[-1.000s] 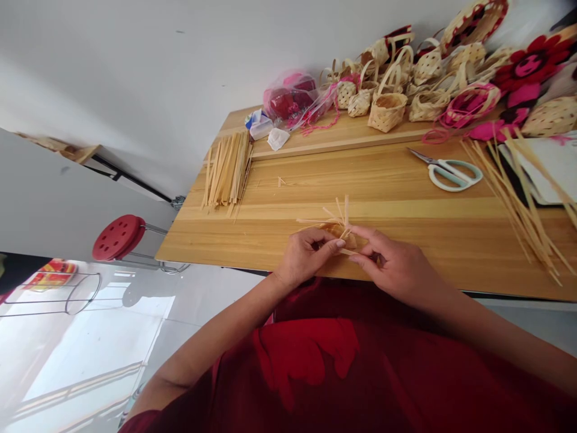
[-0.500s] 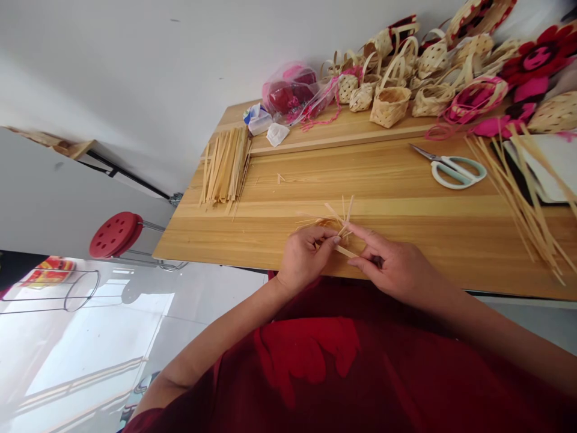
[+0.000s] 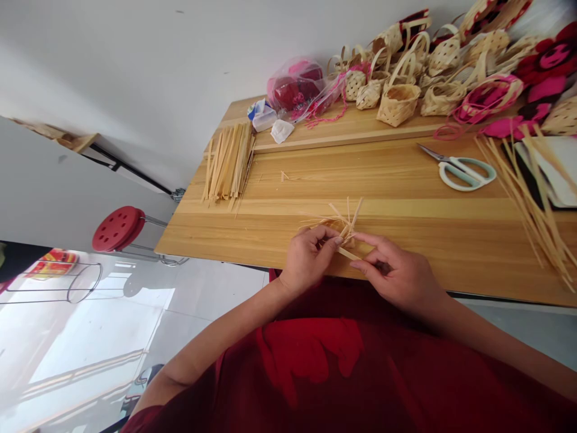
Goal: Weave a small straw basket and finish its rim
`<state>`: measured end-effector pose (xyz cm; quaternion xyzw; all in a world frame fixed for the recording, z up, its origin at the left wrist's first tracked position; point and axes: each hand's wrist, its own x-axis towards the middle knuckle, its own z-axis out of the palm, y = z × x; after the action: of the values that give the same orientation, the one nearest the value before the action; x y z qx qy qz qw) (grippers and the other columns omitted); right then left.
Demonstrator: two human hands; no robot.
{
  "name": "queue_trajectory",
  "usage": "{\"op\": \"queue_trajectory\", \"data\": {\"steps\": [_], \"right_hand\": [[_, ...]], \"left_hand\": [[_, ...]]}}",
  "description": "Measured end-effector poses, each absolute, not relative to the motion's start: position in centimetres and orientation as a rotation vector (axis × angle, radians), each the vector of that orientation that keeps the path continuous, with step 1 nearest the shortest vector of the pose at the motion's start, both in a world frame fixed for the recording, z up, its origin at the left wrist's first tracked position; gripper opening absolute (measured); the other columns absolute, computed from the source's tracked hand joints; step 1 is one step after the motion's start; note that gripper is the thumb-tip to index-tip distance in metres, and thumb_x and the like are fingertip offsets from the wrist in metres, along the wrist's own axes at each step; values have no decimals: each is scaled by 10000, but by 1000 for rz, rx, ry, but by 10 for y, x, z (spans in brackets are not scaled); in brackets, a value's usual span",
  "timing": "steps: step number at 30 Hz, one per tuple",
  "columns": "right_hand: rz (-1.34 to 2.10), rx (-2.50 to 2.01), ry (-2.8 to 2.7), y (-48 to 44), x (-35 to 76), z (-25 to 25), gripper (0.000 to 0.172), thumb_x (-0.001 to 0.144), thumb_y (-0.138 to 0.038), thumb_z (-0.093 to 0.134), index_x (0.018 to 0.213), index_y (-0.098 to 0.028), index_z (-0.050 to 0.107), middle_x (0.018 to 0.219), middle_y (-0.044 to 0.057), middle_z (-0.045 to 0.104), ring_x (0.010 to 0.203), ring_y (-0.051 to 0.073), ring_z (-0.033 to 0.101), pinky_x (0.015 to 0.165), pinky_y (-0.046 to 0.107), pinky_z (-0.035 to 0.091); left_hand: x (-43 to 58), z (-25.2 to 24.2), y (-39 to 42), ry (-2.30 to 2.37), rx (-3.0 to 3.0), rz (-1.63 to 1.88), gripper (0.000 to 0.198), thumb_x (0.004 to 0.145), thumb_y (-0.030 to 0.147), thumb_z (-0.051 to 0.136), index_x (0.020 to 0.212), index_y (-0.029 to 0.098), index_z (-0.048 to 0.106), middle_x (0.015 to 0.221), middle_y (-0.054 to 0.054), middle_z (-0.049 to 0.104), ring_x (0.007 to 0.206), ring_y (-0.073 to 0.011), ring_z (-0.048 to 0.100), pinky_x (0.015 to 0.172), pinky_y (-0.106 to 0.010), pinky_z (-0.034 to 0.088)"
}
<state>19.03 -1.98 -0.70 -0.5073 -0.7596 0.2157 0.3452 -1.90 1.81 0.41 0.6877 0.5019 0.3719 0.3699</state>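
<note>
Near the front edge of the table, a small woven basket (image 3: 332,224) with thin strips fanning out from its far side sits between my hands. My left hand (image 3: 311,249) is closed on its near side, thumb and fingers pinching the weave and partly hiding it. A flat pale strip (image 3: 347,254) runs from under the left thumb to my right hand (image 3: 396,264). The right thumb lies at that strip's end, while the right index finger reaches to the base of the upright strips. Much of the basket is hidden by the fingers.
White-handled scissors (image 3: 466,173) lie at the right, beside loose long strips (image 3: 532,204). A bundle of flat strips (image 3: 229,162) lies at the left. Small finished baskets (image 3: 398,105) crowd the raised back ledge, with a plastic bag (image 3: 297,90) and a crumpled tissue (image 3: 282,130).
The view has shifted slightly, so the table's things appear a little further right. My right index finger has drawn down a little from the upright strips; the left hand keeps its hold.
</note>
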Motion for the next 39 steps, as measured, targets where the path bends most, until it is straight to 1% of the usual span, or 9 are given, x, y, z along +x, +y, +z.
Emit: {"op": "queue_trajectory", "data": {"steps": [7,11,18,21,25,30,34,37,39], "right_hand": [[328,-1220,-2115,-23,195,-14,448,1018,-267,631,1457,-193,586,864,12,832,600,173,720,602,300,512],[211,-1180,-2186,-25,196,-14,462,1029,-254,593,1482,-168,580,861,36,834,668,222,759,631,330,536],[541,-1255,-2070,-30,189,-7,521,998,-223,632,1508,-206,525,756,-52,793,577,158,703,597,281,514],[568,-1354,-1930,-34,187,-9,394,965,-255,707,1345,-222,607,733,-66,773,576,145,694,606,270,515],[404,-1277,-2058,-35,190,-8,54,1002,-258,671,1046,-228,679,818,-17,788,654,155,715,635,284,514],[-104,-1064,-2363,-27,196,7,128,1007,-152,598,964,-202,707,841,52,781,760,235,701,736,375,511],[107,-1177,-2180,-27,196,6,96,1015,-219,615,1074,-184,682,882,59,785,777,223,725,733,356,549],[185,-1245,-2074,-31,195,2,218,1012,-272,649,1216,-198,666,869,38,786,760,213,745,726,342,565],[116,-1222,-2111,-32,195,3,225,1014,-252,649,1234,-215,676,898,40,800,788,216,759,751,342,570]], "left_hand": [[-20,6,20,1218,1796,945,84,936,257,747,903,202,801,857,-26,801,749,-150,676,759,-287,511],[-20,9,19,1286,1934,895,48,902,269,793,895,226,812,866,-27,813,829,-181,702,843,-324,527],[-21,11,15,1280,1809,910,126,951,259,704,854,197,756,788,-10,757,728,-145,650,713,-275,488],[-20,10,15,1284,1800,943,146,962,236,662,832,189,711,767,-2,722,714,-137,616,702,-270,464],[-18,12,14,1302,1869,920,134,963,215,641,833,194,669,786,-3,712,726,-143,607,733,-281,467],[-15,13,16,1334,2064,835,89,962,195,643,874,205,652,797,-3,715,745,-162,611,800,-309,476],[-14,12,16,1301,2061,847,119,984,208,631,866,209,644,794,2,714,742,-160,603,819,-312,475],[-14,11,15,1254,2018,879,139,994,219,627,858,212,652,802,4,715,765,-159,601,828,-303,472],[-15,11,15,1233,1965,885,139,996,224,626,861,212,658,808,4,715,768,-155,605,814,-294,473]]}}
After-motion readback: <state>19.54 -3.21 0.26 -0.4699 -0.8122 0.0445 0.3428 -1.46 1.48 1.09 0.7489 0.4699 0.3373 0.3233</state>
